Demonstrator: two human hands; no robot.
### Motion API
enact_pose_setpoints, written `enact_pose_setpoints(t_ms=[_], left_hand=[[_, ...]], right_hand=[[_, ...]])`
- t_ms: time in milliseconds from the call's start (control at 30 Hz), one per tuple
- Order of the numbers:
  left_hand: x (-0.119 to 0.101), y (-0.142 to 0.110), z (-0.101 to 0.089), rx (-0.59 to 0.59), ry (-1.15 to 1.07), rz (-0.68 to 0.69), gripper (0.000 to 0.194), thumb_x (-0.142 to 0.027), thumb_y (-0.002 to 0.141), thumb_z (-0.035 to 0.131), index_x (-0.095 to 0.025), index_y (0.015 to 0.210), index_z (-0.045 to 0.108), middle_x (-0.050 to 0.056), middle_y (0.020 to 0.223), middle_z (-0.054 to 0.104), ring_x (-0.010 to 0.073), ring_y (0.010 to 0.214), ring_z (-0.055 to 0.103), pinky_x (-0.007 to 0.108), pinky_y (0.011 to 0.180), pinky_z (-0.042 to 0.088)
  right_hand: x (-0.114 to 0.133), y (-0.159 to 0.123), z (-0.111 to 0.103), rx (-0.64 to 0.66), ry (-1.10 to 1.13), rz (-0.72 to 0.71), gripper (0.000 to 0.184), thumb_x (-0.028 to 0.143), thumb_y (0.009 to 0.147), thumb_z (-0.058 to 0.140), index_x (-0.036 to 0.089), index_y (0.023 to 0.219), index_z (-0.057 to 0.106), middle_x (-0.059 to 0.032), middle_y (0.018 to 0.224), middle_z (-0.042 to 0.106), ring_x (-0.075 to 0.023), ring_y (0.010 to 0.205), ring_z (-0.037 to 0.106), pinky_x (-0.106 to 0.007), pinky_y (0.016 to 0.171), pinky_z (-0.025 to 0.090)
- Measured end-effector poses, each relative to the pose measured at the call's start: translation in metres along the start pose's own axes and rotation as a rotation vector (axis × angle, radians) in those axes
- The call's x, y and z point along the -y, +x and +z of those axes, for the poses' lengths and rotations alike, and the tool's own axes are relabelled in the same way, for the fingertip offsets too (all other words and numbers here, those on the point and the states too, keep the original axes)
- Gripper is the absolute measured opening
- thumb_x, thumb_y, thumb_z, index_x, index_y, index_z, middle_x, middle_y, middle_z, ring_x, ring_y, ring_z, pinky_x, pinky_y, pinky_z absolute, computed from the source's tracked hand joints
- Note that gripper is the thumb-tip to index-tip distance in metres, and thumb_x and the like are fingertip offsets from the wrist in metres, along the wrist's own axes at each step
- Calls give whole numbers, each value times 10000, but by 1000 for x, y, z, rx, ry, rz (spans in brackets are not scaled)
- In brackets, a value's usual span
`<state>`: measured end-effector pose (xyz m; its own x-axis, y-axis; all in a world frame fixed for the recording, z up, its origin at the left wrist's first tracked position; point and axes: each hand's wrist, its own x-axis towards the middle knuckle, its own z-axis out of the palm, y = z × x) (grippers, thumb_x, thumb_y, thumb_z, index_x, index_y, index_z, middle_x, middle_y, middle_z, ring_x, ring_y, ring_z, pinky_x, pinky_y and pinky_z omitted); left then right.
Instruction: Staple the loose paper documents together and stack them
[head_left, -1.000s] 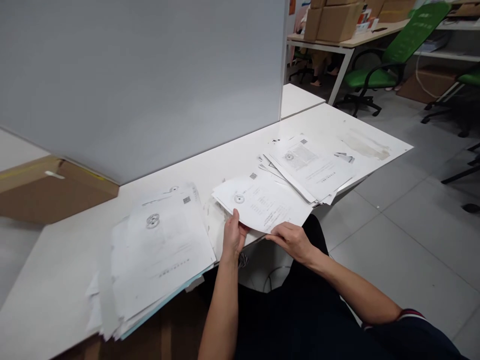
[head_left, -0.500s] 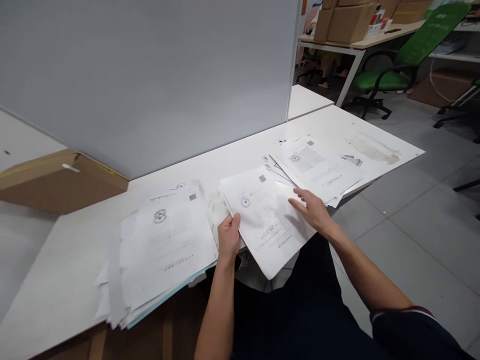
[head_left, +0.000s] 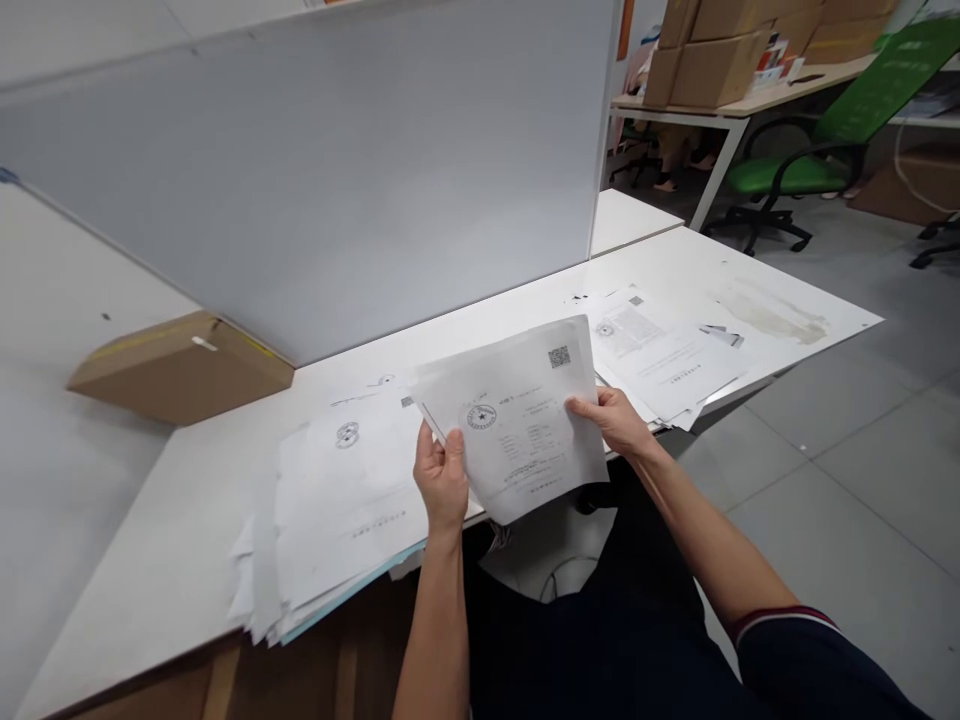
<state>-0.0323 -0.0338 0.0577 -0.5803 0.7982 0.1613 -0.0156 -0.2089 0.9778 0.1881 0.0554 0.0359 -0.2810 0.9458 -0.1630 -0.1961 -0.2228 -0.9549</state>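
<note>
Between my two hands a printed sheaf of paper (head_left: 517, 420) is held up off the table, tilted toward me, with a round stamp and a QR code on its top sheet. My left hand (head_left: 442, 475) pinches its left edge, thumb on top. The right edge is gripped by my right hand (head_left: 611, 415), whose thumb lies on the front while the other fingers are partly hidden behind. To the left rests a thick paper stack (head_left: 345, 510) with a stamped top sheet and a bluish layer low down. A smaller paper pile (head_left: 660, 360) lies to the right.
The white table (head_left: 180, 520) runs along a large whiteboard (head_left: 375, 180). A cardboard box (head_left: 187, 370) sits at the back left. Dark scraps (head_left: 724, 336) lie beyond the right pile. Farther off are a green chair (head_left: 795, 172) and stacked boxes (head_left: 720, 65) on another desk.
The papers have been lifted off the table and tilted up toward me. My right hand, open above them half a second ago, now grips their right edge. The view has shifted left.
</note>
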Motion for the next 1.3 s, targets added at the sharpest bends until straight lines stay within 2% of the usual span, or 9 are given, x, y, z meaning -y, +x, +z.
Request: enact_pose_setpoints(t_ms=[67, 167, 333, 567, 667, 833, 1033, 1200, 1300], left_hand=[[-2, 1, 3, -61, 30, 109, 597, -363, 793, 622, -227, 1343, 433, 71, 1107, 668, 157, 1003, 627, 282, 876, 504], [-2, 3, 2, -126, 105, 219, 460, -354, 789, 625, -204, 1220, 565, 67, 1084, 676, 171, 1029, 616, 293, 890, 494], [-7, 12, -11, -142, 216, 209, 301, -371, 754, 651, -126, 921, 701, 73, 907, 717, 193, 863, 650, 303, 776, 526], [-40, 29, -15, -293, 152, 503, 231, -350, 706, 692, -137, 795, 693, 35, 830, 699, 196, 818, 643, 358, 797, 515], [-41, 31, -12, -284, 167, 496, 232, -355, 687, 707, -133, 748, 674, 26, 778, 685, 186, 790, 633, 352, 786, 515], [-27, 32, -4, -108, 112, 442, 298, -374, 691, 708, -147, 855, 605, 23, 775, 652, 160, 827, 627, 314, 819, 502], [-33, 38, 3, -191, 45, 505, 488, -391, 757, 652, -205, 1147, 426, 39, 906, 636, 148, 899, 622, 346, 865, 480], [-41, 36, 5, -202, -17, 418, 224, -355, 758, 657, -149, 799, 582, 4, 747, 628, 125, 772, 613, 290, 795, 497], [-40, 36, 4, -200, -66, 422, 227, -355, 729, 686, -157, 788, 592, -3, 765, 645, 120, 765, 615, 283, 773, 505]], right_hand=[[7, 0, 6, -25, -20, -29, 344, 439, 598, 773, 144, 758, 698, -57, 741, 706, -214, 659, 643, -310, 587, 503], [16, -2, 14, -52, -73, -56, 351, 447, 593, 772, 143, 745, 687, -61, 732, 697, -216, 659, 639, -302, 573, 496], [35, -3, 22, -72, -214, -114, 371, 482, 620, 746, 148, 771, 686, -63, 771, 702, -242, 718, 652, -304, 579, 505], [78, 1, 29, 115, -250, -402, 308, 458, 755, 655, 191, 896, 720, -44, 926, 715, -246, 892, 651, -358, 751, 527], [72, 8, 27, 214, -241, -410, 308, 441, 779, 638, 211, 971, 712, -44, 1000, 708, -243, 961, 639, -378, 828, 512], [41, 22, 19, 317, -246, -330, 392, 438, 755, 661, 232, 1088, 673, -38, 1086, 684, -254, 1033, 613, -422, 905, 479], [37, 25, 20, 330, -208, -336, 313, 406, 787, 641, 245, 1049, 694, -28, 1058, 695, -237, 1006, 628, -402, 894, 486], [40, 24, 22, 303, -228, -315, 356, 419, 782, 644, 224, 1077, 683, -53, 1062, 693, -249, 998, 631, -418, 871, 504], [38, 24, 21, 299, -236, -345, 358, 418, 792, 633, 218, 1085, 680, -57, 1073, 690, -250, 1007, 626, -422, 882, 500]])
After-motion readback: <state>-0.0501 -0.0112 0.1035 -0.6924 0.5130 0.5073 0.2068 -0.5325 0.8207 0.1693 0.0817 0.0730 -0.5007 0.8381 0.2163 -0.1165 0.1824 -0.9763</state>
